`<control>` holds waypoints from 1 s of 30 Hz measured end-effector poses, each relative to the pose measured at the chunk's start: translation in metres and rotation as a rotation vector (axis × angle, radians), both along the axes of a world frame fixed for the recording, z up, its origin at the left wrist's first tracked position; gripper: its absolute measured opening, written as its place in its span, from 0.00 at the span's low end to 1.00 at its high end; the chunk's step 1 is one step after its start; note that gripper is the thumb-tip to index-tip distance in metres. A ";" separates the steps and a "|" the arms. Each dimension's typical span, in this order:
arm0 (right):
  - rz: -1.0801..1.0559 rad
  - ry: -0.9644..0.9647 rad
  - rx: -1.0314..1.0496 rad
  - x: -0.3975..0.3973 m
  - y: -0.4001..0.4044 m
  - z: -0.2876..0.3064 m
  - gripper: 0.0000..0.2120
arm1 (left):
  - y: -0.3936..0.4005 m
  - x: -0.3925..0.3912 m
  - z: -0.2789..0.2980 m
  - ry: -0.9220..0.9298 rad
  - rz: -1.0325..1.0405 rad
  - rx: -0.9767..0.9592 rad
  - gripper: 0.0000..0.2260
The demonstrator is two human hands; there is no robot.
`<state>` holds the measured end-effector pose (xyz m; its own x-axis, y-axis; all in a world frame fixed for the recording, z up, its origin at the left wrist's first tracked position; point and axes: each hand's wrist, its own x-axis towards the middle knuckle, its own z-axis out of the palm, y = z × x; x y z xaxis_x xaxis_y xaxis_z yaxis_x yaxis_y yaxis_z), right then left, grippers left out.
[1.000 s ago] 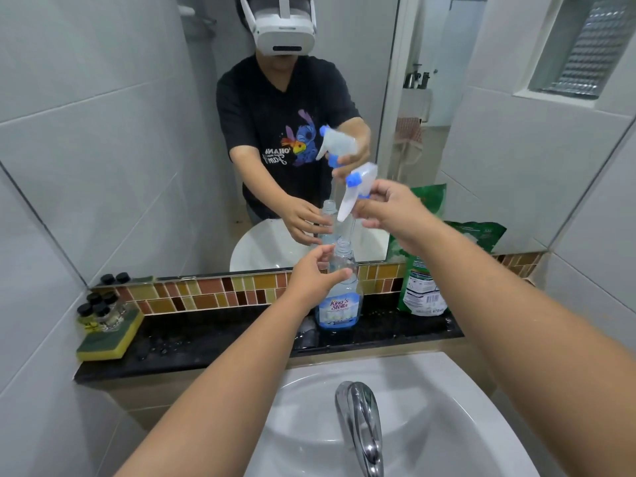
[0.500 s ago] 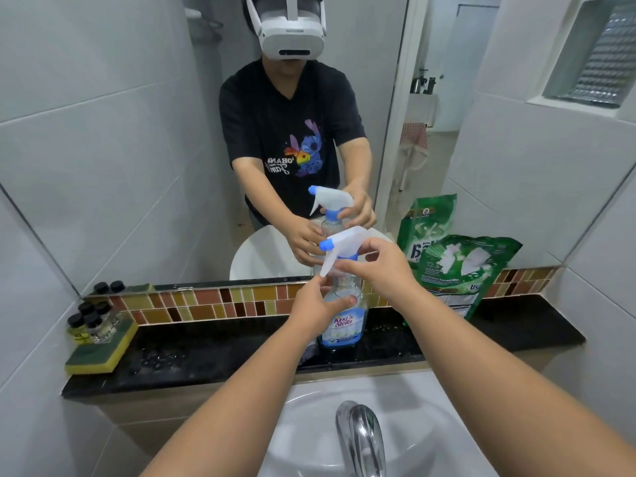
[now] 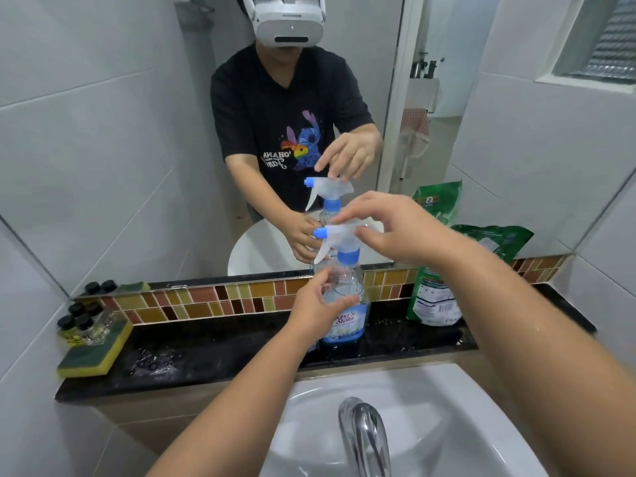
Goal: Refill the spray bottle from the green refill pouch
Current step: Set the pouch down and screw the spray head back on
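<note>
A clear spray bottle (image 3: pixel 347 306) with a blue label stands upright on the black ledge (image 3: pixel 213 352), with a little blue liquid at its bottom. My left hand (image 3: pixel 315 309) grips its body from the left. The white spray head (image 3: pixel 339 235) with blue nozzle and collar sits on the bottle's neck, nozzle pointing left. My right hand (image 3: pixel 395 228) pinches the rear of the spray head with thumb and fingers. The green refill pouch (image 3: pixel 435 297) leans upright against the mirror, right of the bottle and partly behind my right forearm.
A yellow-green sponge (image 3: pixel 93 356) and several small black-capped bottles (image 3: pixel 81 321) sit at the ledge's left end. The white sink (image 3: pixel 447 425) and chrome faucet (image 3: pixel 364 438) lie below. The mirror (image 3: pixel 137 166) reflects a person wearing a headset. Water drops dot the ledge.
My right hand brought the spray head down from above the bottle onto its neck. My left hand kept hold of the bottle. The camera view shifted.
</note>
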<state>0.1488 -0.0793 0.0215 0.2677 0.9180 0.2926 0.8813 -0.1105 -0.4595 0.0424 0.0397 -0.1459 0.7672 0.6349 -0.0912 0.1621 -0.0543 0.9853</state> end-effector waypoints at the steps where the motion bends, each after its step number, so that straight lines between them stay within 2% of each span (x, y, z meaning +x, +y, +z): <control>1: -0.010 -0.067 -0.103 -0.001 0.006 0.009 0.18 | -0.001 0.000 0.000 -0.002 -0.003 -0.007 0.20; 4: -0.026 -0.226 -0.273 -0.004 0.021 0.026 0.20 | -0.002 -0.001 0.002 0.012 -0.012 0.013 0.20; 8: 0.043 -0.256 -0.356 0.004 0.026 0.042 0.28 | -0.003 -0.004 0.004 0.010 -0.060 0.014 0.20; 11: 0.124 -0.360 -0.468 0.006 0.028 0.046 0.32 | -0.003 -0.008 0.007 0.027 -0.087 0.027 0.22; 14: 0.158 -0.483 -0.521 0.003 0.028 0.049 0.28 | -0.003 -0.010 0.010 0.024 -0.126 0.055 0.22; 19: 0.139 -0.676 -0.516 0.001 0.026 0.053 0.14 | -0.009 -0.014 0.015 0.019 -0.131 0.130 0.22; 20: 0.115 -0.658 -0.515 0.000 0.026 0.052 0.13 | -0.010 -0.014 0.015 0.023 -0.112 0.133 0.22; 23: 0.004 -0.521 -0.534 0.000 0.026 0.043 0.24 | -0.013 -0.014 0.016 0.019 -0.077 0.142 0.22; 25: -0.083 -0.454 -0.538 -0.003 0.029 0.033 0.28 | -0.014 -0.014 0.017 0.010 -0.069 0.160 0.23; 27: -0.159 -0.367 -0.511 -0.006 0.032 0.026 0.26 | -0.016 -0.013 0.018 0.009 -0.057 0.168 0.24; 30: -0.162 -0.450 -0.440 -0.003 0.030 0.033 0.19 | -0.017 -0.012 0.019 0.010 -0.061 0.177 0.25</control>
